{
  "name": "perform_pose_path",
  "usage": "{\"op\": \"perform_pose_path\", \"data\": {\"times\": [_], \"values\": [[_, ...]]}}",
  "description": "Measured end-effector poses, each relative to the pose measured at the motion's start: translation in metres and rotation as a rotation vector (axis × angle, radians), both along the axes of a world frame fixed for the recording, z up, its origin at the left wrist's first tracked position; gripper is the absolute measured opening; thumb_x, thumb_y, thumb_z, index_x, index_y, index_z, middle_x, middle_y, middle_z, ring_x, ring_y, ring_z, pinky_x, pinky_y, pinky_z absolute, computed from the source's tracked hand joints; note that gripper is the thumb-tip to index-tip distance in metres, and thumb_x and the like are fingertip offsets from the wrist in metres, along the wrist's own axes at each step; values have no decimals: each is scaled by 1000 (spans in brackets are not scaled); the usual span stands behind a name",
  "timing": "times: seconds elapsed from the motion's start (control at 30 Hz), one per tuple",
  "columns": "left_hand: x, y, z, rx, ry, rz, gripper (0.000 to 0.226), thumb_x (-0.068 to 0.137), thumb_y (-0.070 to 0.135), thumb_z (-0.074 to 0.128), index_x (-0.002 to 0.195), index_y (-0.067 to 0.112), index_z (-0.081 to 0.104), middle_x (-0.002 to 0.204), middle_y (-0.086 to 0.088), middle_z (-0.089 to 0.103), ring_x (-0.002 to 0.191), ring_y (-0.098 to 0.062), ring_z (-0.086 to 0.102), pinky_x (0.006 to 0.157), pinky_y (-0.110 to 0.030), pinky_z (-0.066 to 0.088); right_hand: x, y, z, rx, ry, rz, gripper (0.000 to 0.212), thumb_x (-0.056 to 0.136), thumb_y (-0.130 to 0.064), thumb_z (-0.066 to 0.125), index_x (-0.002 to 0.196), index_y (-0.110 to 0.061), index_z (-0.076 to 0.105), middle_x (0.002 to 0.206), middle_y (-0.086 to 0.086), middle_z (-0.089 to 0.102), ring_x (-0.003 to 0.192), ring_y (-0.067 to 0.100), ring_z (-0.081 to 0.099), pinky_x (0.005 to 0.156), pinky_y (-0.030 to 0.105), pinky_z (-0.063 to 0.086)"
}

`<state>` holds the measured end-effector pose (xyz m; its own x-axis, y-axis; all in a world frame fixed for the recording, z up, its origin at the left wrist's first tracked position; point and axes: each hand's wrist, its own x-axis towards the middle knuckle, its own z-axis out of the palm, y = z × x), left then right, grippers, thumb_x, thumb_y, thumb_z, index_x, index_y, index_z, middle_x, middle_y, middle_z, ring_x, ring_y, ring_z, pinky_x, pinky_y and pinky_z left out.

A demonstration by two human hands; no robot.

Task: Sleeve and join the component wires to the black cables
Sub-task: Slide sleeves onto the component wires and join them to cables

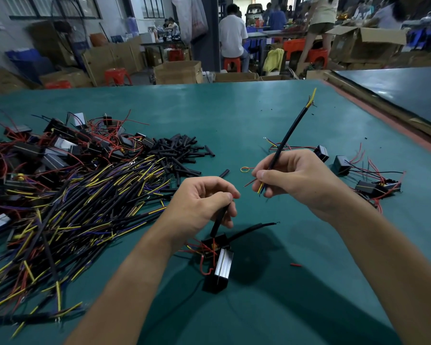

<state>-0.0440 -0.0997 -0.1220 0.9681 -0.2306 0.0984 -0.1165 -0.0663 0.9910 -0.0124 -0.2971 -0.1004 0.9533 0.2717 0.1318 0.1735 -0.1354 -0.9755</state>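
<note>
Pinching the black sleeve (219, 220) in my left hand (204, 202), I grip the black cable (291, 130) in my right hand (291, 180) (slanting up and away), its wire ends pointing down-left, near the sleeve.

I see both bare forearms coming in from the lower corners and angling toward each other. My left grip (204, 202) sits lower, knuckles up, with thumb and forefinger pinching a black sleeve (218, 222). My right grip (296, 178) sits higher with its fingers curled, thumb and forefinger pinching a black cable (288, 136). The two grips are near each other, not touching.
</note>
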Motion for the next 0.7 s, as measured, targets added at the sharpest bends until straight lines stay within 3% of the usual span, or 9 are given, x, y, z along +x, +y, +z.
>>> {"op": "perform_pose_path", "data": {"times": [0.33,0.7], "values": [[3,2,-1,-15,-28,72,23,91,0,60,70,7,64,60,-8,62,47,-20,56,52,-26,52,-1,0,0,-1,2,14,16,90,0,64,77,-8,69,68,9,73,53,15,57,57,21,53],[1,7,0,-3,81,-37,19,91,6,63,77,14,75,75,-13,73,55,-21,64,56,-25,54,-9,8,1,-119,-57,83,13,87,-3,69,74,-6,69,52,3,62,50,16,53,48,19,43]]}}
